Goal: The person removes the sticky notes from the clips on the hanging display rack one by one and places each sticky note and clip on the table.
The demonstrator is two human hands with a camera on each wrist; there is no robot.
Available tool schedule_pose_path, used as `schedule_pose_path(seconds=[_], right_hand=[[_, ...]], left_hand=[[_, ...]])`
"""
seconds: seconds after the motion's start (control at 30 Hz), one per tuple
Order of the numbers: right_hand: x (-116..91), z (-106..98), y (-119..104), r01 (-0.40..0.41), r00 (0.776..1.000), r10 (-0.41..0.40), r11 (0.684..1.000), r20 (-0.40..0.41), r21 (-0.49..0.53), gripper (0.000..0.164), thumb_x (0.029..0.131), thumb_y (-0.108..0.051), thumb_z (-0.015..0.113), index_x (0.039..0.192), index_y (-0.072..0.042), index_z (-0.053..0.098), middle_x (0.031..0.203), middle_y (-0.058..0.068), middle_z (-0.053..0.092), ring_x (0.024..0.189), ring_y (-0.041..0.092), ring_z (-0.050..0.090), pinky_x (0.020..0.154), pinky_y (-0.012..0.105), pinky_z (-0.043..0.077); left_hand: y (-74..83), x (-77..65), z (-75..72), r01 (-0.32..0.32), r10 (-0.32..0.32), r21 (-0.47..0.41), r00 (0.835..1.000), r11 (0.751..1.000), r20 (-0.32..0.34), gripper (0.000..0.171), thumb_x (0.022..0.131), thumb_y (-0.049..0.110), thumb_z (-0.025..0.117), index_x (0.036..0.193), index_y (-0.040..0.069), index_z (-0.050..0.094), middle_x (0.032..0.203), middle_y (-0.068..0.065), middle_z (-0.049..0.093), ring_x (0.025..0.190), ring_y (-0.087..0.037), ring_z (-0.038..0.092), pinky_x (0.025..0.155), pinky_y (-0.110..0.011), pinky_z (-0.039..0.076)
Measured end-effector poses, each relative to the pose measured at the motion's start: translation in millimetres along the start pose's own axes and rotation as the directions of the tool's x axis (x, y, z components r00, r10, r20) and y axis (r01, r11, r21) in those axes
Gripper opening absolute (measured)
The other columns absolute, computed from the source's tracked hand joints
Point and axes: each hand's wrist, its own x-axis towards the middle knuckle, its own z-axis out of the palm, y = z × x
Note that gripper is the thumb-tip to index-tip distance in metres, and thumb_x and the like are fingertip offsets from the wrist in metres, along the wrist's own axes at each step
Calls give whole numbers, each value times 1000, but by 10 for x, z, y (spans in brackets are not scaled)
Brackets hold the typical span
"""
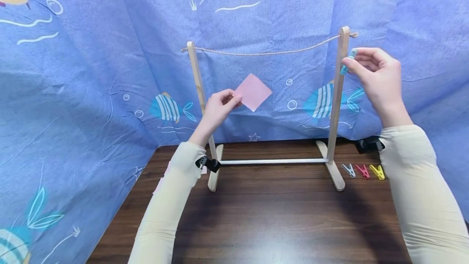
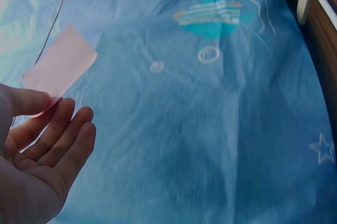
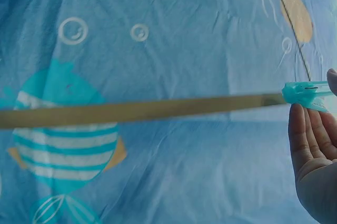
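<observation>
Between thumb and fingers, my left hand (image 1: pixel 221 107) pinches one corner of a square pink paper (image 1: pixel 253 92), held up below the sagging rope (image 1: pixel 271 53). The left wrist view shows the same pink paper (image 2: pixel 63 61) at the fingertips of the left hand (image 2: pixel 47 150). My right hand (image 1: pixel 379 74) holds a light-blue clothespin (image 1: pixel 348 62) beside the top of the right wooden post (image 1: pixel 338 89). In the right wrist view the clothespin (image 3: pixel 303 93) sits between the thumb and fingers of the right hand (image 3: pixel 316 155) and overlaps the post's end.
A white crossbar (image 1: pixel 272 161) joins the feet of the wooden stand on the dark table (image 1: pixel 264 215). To its right lie a pale blue clothespin (image 1: pixel 349 170), a red one (image 1: pixel 362 171) and a yellow one (image 1: pixel 377 172). Pink paper pieces (image 1: pixel 158 185) lie partly behind the left sleeve.
</observation>
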Motion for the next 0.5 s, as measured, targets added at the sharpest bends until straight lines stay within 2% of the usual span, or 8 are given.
schedule_pose_path(seconds=[0.1, 0.23, 0.3, 0.5], right_hand=[[-67, -101, 99, -23, 1000, 22, 999, -20, -28, 32, 86, -14, 82, 117, -9, 73, 94, -10, 69, 90, 3, 66, 79, 11, 49], [-176, -239, 214, -58, 998, 55, 995, -42, -85, 34, 87, -17, 81, 119, -11, 72, 95, -14, 69, 90, 0, 65, 78, 10, 47], [-233, -307, 265, -76, 996, 72, 992, -47, -101, 34, 87, -18, 81, 120, -12, 72, 95, -15, 69, 89, -1, 65, 78, 9, 47], [-404, -492, 422, -121, 991, 113, 987, -73, -110, 35, 86, -14, 82, 120, -11, 72, 92, -16, 69, 85, -3, 66, 76, 7, 48]], left_hand=[[-46, -106, -149, 14, -14, 27, 1000, 1000, 8, 25, 100, 23, 65, 103, -2, 70, 99, -19, 74, 97, -30, 72, 86, -36, 57], [-117, -241, -331, 42, -42, 62, 999, 997, -9, 27, 99, 26, 67, 105, -1, 71, 98, -16, 74, 91, -19, 72, 82, -33, 56], [-159, -301, -414, 62, -60, 53, 998, 997, -25, 29, 99, 26, 68, 106, -2, 70, 97, -14, 74, 87, -13, 70, 82, -29, 56], [-328, -485, -634, 122, -119, 21, 988, 992, -98, 32, 98, 26, 69, 107, -4, 69, 92, -11, 71, 81, -14, 68, 66, -23, 53]])
